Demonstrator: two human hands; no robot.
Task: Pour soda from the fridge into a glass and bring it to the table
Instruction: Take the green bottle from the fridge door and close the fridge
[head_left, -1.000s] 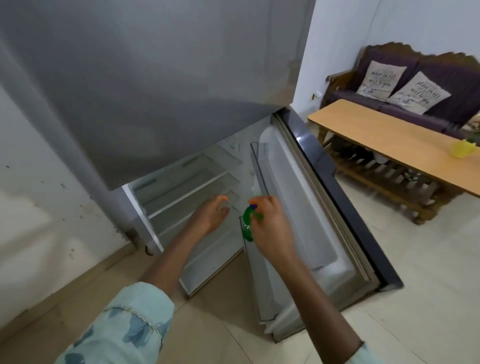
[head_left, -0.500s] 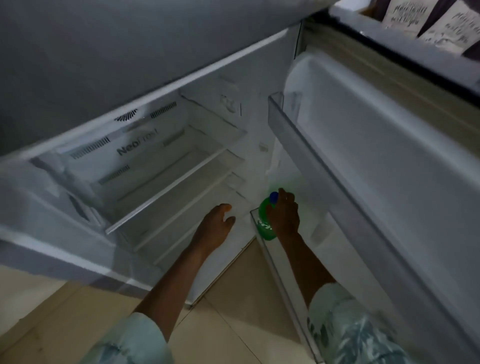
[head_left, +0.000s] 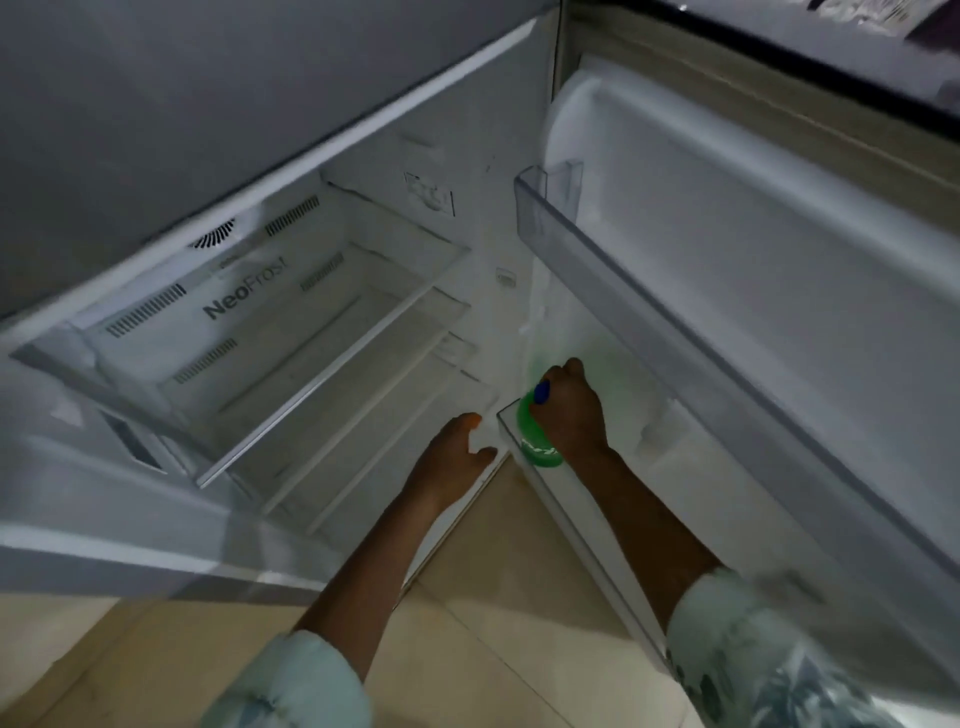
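A green soda bottle (head_left: 535, 441) with a blue cap stands in the lowest rack of the open fridge door (head_left: 779, 322). My right hand (head_left: 574, 413) is wrapped around its neck and shoulder from above, hiding most of the bottle. My left hand (head_left: 452, 457) hovers just left of it, at the front edge of the fridge's lower compartment, fingers apart and holding nothing. No glass and no table are in view.
The fridge interior (head_left: 291, 332) shows bare white shelves. A clear upper door rack (head_left: 582, 244) juts out above the bottle. The freezer door (head_left: 208, 104) looms overhead. Beige floor tiles (head_left: 493, 597) lie below.
The view has dropped closer into the fridge over the second. My right hand went from the bottle's cap down around its neck. The left hand has hardly moved.
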